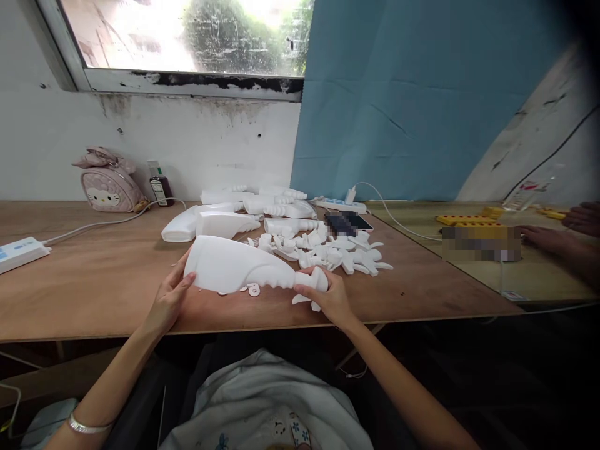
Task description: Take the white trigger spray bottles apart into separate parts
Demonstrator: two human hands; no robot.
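Note:
A white plastic spray bottle lies sideways in the air over the table's front part, its wide base to the left and its ribbed neck to the right. My left hand grips the base end, thumb on the near side. At the neck, my right hand is closed around a white trigger sprayer head, which sits at the bottle's mouth. Whether it is screwed on I cannot tell. Behind the bottle is a pile of loose white sprayer heads. Small white ring-like pieces lie beneath it.
More white bottles lie at the back. A phone and power strip are right of them. At left stand a pink bag, a dark bottle and another power strip. Another person's hands are near yellow pieces.

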